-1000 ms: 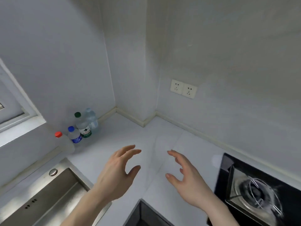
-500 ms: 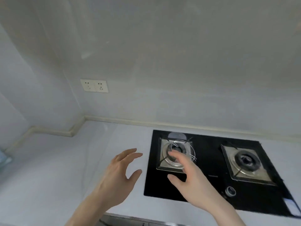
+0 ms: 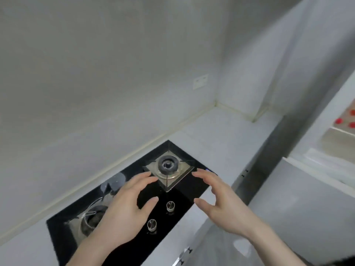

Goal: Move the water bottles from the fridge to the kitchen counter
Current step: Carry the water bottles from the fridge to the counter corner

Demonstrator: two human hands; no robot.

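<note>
Fig.: Head view, both hands raised over the gas hob (image 3: 184, 191), palms facing each other, nothing held. Left hand (image 3: 124, 210): fingers loosely spread and slightly bent, thumb out. Right hand (image 3: 224, 206): same relaxed pose, empty. Hob set into the kitchen counter (image 3: 221, 135); rear burner (image 3: 168, 166) lies between the two sets of fingertips, two knobs (image 3: 160, 215) below.

Key relation: open fridge (image 3: 326, 154) stands at the far right of view, beyond the counter's end, up and to the right of the hands. Right hand is nearer it; left is further off, across the hob. Red caps (image 3: 344, 120) show on a shelf inside, prob. the water bottles' tops; the bodies are cut off by the frame edge, so long axis can't be read directly, though caps-up suggests upright. How many more sit inside: can't tell.

Judgement: no bottle in hand, so next move is a reach rightward into the fridge.
</note>
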